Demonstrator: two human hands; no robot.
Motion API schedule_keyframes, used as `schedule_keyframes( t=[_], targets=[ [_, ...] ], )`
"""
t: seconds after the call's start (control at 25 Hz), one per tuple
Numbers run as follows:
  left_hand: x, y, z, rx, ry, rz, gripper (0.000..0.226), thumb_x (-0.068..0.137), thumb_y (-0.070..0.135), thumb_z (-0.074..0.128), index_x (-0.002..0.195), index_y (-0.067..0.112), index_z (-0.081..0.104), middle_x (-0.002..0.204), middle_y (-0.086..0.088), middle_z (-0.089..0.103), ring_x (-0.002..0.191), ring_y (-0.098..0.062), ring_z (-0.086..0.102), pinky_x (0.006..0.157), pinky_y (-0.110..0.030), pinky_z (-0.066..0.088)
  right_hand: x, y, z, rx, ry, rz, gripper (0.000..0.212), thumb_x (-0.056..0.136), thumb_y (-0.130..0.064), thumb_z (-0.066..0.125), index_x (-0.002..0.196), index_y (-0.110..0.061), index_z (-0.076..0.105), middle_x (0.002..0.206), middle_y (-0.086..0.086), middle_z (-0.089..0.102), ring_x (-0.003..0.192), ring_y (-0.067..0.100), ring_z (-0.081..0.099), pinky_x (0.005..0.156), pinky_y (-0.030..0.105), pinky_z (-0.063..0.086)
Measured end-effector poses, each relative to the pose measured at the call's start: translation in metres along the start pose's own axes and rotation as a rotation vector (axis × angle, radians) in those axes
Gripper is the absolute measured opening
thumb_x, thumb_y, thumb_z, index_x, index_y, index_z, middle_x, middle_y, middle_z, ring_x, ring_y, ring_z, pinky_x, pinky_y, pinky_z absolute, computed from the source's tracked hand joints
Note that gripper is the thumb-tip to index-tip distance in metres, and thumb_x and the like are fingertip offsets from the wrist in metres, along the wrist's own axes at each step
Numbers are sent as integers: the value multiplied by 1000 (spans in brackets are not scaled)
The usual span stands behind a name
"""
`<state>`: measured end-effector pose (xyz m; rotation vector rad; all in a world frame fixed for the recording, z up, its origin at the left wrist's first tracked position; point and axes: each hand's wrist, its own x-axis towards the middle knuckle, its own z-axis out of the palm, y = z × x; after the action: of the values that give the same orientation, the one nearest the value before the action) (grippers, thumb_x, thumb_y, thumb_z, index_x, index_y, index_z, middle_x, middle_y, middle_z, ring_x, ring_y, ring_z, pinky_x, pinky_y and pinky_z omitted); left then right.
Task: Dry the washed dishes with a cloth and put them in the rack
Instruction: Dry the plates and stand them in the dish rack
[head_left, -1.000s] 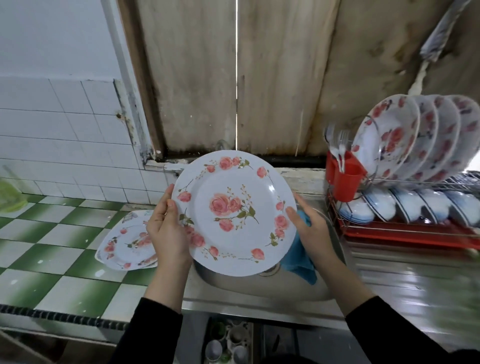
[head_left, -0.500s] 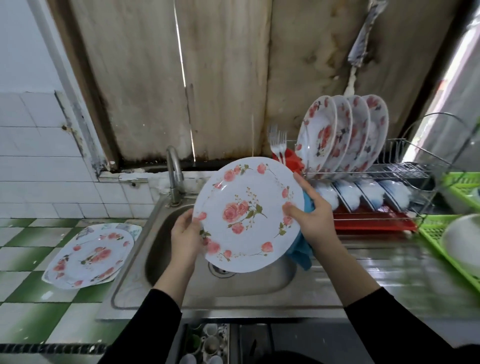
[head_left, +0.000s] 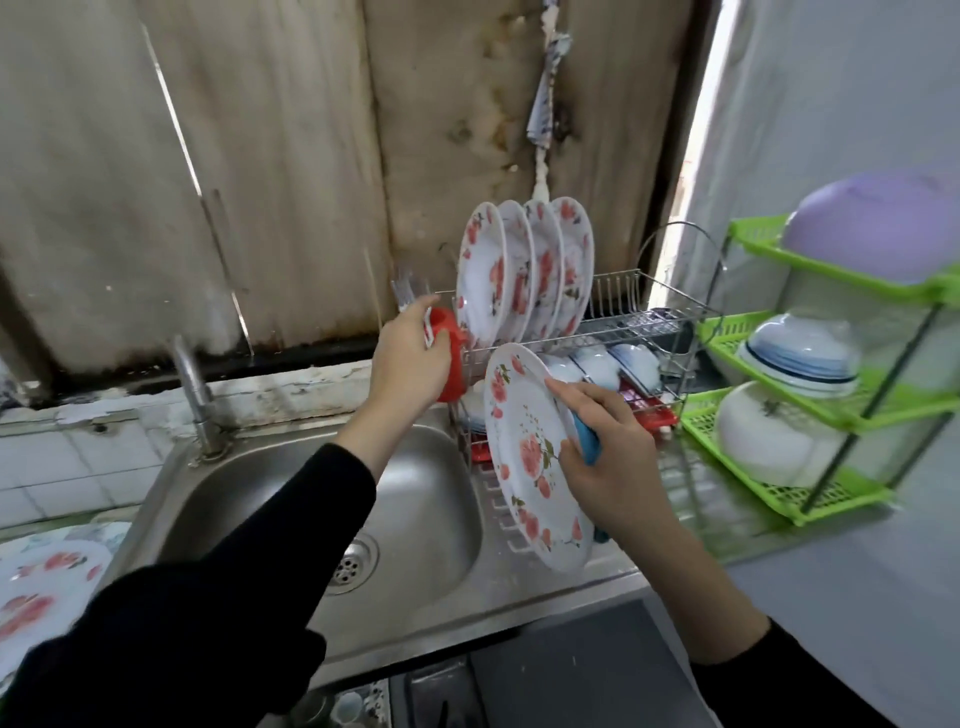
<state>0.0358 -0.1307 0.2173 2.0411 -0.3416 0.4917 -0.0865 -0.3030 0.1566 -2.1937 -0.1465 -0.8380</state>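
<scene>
At a kitchen sink (head_left: 234, 499), a person in dark sleeves works through the washed dishes. Nearest the camera, well to the left of either grip, more rose-patterned plates (head_left: 47, 587) lie flat on the desk (head_left: 493, 597), apparently waiting to be wiped.

Over the draining board, the right hand (head_left: 613, 462) carries the plate (head_left: 524, 467) in hand. Its grip is closed on the rim, thumb on the face and fingers behind, with a blue cloth (head_left: 587, 441) bunched against the back. The plate is white with pink roses and green sprigs. It is turned nearly on edge, its face towards the sink, and looks glossy and slippery.

Beyond it and to its left, the left hand (head_left: 410, 358) holds a red cutlery holder (head_left: 452, 364) hung on the end of the wire rack (head_left: 623, 317), with forks (head_left: 405, 291) just above that grip.

Wiping looks finished, so the step appears to be racking. The next move calls for lifting the plate up and away from the right grip, standing it fully upright and sliding it between the wires of the upper tier. Four matching plates (head_left: 488, 275) already stand there, directly beyond the left grip, and open slots show further right. Bowls (head_left: 597, 364) fill the lower tier, just past the carried plate's top edge.
</scene>
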Motion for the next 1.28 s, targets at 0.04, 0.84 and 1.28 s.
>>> schedule_keyframes(
  t=[0.04,0.84,1.28],
  targets=[
    [10,9,7,37,-4,88,41,95,12,48,136,15,51,104,-6,64,103,-28,61,89,-34,47,-2,3,-5,-45,24,-2,71,79,11,60,132,-36,49,126,4,49,98,-8,39,83,-7,32],
    [120,-19,87,492,-19,340,54,104,33,24,152,9,24,160,-7,21,149,-21,13,121,-40,6,83,-29,-86,-185,407,40,66,74,7,60,134,-20,57,125,-1,48,103,-8,37,87,-8,26],
    [124,-31,103,447,145,404,57,97,31,23,145,5,40,150,-13,41,143,-28,30,120,-45,9,113,-4,-93,-217,454,29,64,78,8,59,135,-20,55,132,4,47,110,0,40,88,-7,26]
  ],
)
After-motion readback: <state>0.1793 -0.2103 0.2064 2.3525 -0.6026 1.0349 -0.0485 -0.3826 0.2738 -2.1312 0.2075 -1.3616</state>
